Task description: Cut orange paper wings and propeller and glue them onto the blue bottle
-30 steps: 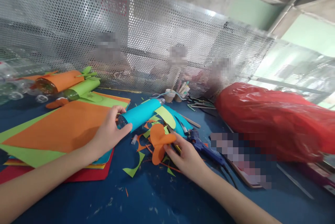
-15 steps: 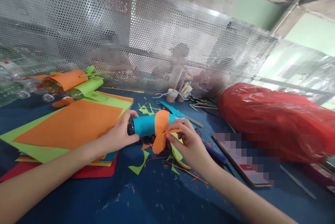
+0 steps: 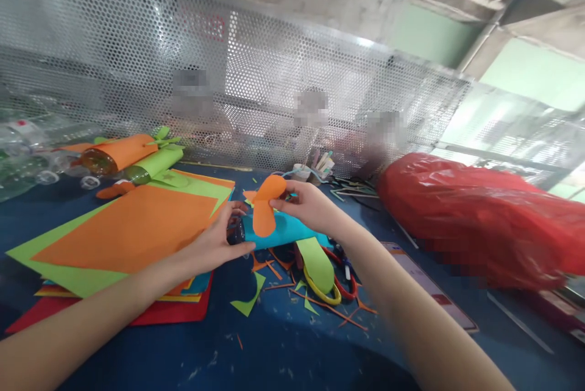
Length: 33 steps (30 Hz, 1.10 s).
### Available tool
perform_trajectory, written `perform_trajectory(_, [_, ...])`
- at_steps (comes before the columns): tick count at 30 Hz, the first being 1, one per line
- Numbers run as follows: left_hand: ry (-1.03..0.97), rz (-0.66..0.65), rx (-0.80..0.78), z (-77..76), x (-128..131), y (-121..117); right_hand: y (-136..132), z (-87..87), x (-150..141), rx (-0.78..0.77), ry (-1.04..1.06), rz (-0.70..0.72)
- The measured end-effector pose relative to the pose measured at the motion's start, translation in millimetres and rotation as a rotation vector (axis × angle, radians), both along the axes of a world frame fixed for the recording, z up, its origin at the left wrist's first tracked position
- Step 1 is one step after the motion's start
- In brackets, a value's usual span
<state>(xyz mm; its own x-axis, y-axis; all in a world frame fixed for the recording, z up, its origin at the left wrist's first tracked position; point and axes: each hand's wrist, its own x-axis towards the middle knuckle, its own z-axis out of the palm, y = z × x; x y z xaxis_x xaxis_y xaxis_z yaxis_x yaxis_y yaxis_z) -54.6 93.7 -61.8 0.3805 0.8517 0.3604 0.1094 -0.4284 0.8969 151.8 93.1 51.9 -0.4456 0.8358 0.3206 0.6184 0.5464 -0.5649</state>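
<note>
Left hand (image 3: 228, 236) grips base end of blue-covered bottle (image 3: 292, 230), probably for steadiness. Right hand (image 3: 304, 203) pinches orange paper cutout (image 3: 264, 221) by edge, probably leaving most surface uncovered.

Table (image 3: 192, 357): dark blue, pale scuffs. Landmark: the paper stack (image 3: 132, 226), orange sheet uppermost, red at bottom. Behind stack: orange-wrapped bottle (image 3: 128, 152) on its side; clear bottles (image 3: 21, 162) farther left. Just right of stack: green crescent offcut (image 3: 251, 301), orange strips (image 3: 326, 307), yellow looped handle (image 3: 331, 301) partly under a green paper piece (image 3: 320, 266). Well right of stack: flat device (image 3: 423, 284), partly hidden; beyond it, red plastic bag (image 3: 466, 214), bulky.
</note>
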Motion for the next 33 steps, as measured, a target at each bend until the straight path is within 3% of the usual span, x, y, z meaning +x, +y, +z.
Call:
perform_trajectory(5, [-0.073, -0.096, -0.075, 1.1, 4, 0, -6, -7.9, -4, 0.003, -0.106, -0.012])
perform_trajectory(11, [-0.133, -0.111, -0.121, 5.5, 6, -3, -9, -15.8, -11, 0.020, -0.199, -0.018])
perform_trajectory(22, [-0.100, -0.023, -0.154, 1.4, 3, 2, -4, -22.5, -12, 0.107, -0.249, -0.101])
perform_trajectory(33, [-0.068, 0.079, -0.150, 9.0, 1, -1, -2, -31.5, -15, 0.167, -0.232, -0.111])
